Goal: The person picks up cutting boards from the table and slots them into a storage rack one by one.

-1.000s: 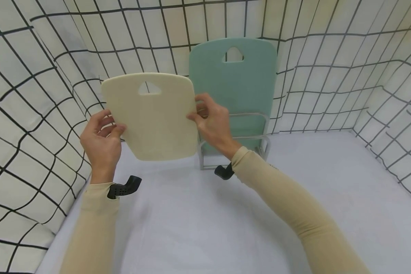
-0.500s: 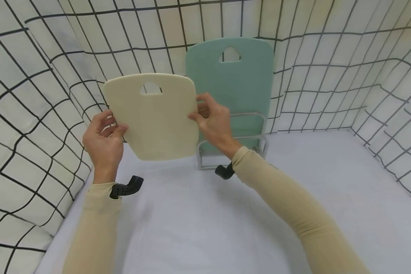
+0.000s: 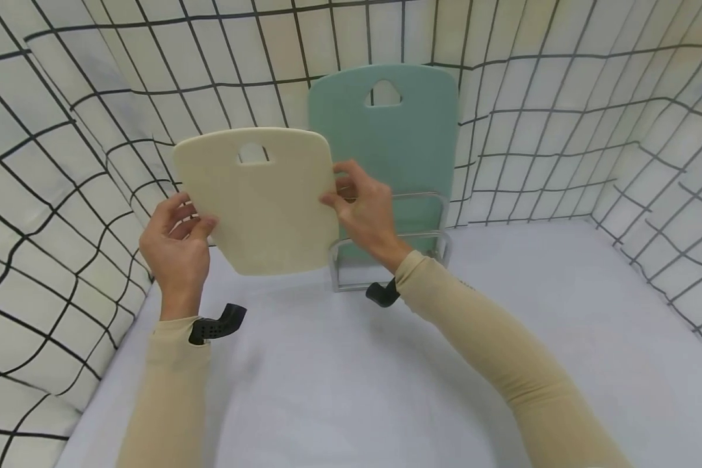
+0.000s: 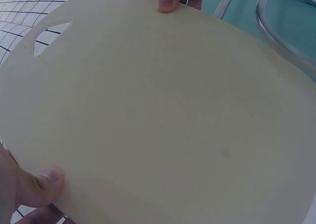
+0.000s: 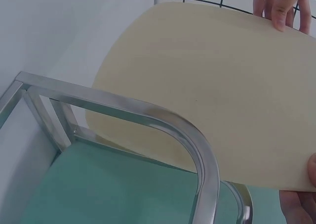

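A cream cutting board (image 3: 269, 214) with a cut-out handle hole near its top edge is held up in front of me, off the table. My left hand (image 3: 178, 247) pinches its left edge, thumb on the near face and fingers behind. On the opposite edge my right hand (image 3: 363, 208) grips the board the same way. Behind and to the right, a larger green cutting board (image 3: 380, 143) stands upright in a metal rack (image 3: 342, 286). My right hand and forearm hide part of that rack. The right wrist view shows the rack's bent metal bar (image 5: 133, 105) close up.
A white table surface (image 3: 327, 377) lies under the hands. White walls with a black grid (image 3: 561, 130) enclose the back and both sides. Each wrist carries a black camera mount, the left one (image 3: 219, 324) being fully visible.
The head view has turned slightly, so the green cutting board and rack sit a little further left in it. Both hands keep their hold on the cream cutting board, which stays almost still.
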Available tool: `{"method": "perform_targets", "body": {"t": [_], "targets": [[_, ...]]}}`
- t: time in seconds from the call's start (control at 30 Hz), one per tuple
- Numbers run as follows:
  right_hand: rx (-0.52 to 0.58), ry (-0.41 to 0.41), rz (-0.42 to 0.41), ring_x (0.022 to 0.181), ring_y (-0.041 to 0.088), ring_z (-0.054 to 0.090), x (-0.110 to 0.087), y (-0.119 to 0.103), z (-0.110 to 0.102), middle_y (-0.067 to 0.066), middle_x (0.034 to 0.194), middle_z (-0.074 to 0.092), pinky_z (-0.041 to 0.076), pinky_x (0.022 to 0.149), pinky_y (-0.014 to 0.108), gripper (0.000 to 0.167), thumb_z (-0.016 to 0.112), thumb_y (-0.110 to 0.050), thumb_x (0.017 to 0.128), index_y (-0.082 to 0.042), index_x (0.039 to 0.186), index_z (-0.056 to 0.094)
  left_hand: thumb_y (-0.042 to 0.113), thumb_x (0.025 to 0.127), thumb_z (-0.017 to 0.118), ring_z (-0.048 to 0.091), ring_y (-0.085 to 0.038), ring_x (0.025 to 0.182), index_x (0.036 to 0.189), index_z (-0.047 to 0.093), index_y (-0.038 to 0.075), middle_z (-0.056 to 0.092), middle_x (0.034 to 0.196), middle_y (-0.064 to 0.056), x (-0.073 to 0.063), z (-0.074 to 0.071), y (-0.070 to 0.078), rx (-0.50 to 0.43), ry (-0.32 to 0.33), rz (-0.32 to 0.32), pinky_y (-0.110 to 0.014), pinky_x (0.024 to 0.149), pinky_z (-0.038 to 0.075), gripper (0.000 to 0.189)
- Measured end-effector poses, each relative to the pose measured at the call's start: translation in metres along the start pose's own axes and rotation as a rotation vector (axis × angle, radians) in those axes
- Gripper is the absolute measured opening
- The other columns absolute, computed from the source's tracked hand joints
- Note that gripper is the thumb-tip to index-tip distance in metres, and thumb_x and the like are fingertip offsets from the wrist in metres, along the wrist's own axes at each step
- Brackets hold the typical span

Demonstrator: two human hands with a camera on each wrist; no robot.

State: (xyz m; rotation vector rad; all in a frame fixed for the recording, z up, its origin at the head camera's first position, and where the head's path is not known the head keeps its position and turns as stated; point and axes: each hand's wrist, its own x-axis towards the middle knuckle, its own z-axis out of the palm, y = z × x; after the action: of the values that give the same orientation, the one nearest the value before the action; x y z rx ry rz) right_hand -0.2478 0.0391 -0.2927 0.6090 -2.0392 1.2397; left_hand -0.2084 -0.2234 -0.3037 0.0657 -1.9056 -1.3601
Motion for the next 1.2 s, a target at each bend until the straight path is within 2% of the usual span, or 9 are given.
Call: {"method": "perform_targets", "body": {"t": [0.4, 0.8, 1.2], "targets": [[-0.007, 0.004, -0.021, 0.083, 0.025, 0.080, 0.000, 0.002, -0.006, 0.017, 0.095, 0.080, 0.065, 0.076, 0.032, 0.036, 0.084, -0.009, 0.085, -0.004, 0.115, 0.066, -0.005, 0.089, 0.074, 0.074, -0.004, 0.084, 0.124, 0.074, 0.020, 0.069, 0.098, 0.015, -0.009, 0.004, 0.001, -0.065, -0.003, -0.003, -0.012, 0.079, 0.057, 0.043], [0.001, 0.006, -0.017, 0.082, 0.026, 0.080, -0.001, 0.004, -0.008, 0.018, 0.095, 0.080, 0.065, 0.075, 0.032, 0.036, 0.084, -0.008, 0.085, -0.004, 0.115, 0.066, -0.004, 0.089, 0.076, 0.071, 0.003, 0.082, 0.127, 0.072, 0.013, 0.068, 0.098, 0.018, -0.012, 0.008, -0.003, -0.077, 0.001, -0.005, -0.011, 0.079, 0.056, 0.042], [-0.001, 0.024, -0.024, 0.080, 0.026, 0.080, -0.003, 0.007, -0.011, 0.017, 0.092, 0.080, 0.065, 0.074, 0.032, 0.035, 0.085, -0.006, 0.083, -0.004, 0.113, 0.067, -0.003, 0.089, 0.076, 0.071, 0.005, 0.082, 0.126, 0.073, 0.016, 0.068, 0.100, 0.020, -0.015, 0.011, -0.004, -0.052, -0.006, 0.014, -0.010, 0.080, 0.056, 0.042]]}}
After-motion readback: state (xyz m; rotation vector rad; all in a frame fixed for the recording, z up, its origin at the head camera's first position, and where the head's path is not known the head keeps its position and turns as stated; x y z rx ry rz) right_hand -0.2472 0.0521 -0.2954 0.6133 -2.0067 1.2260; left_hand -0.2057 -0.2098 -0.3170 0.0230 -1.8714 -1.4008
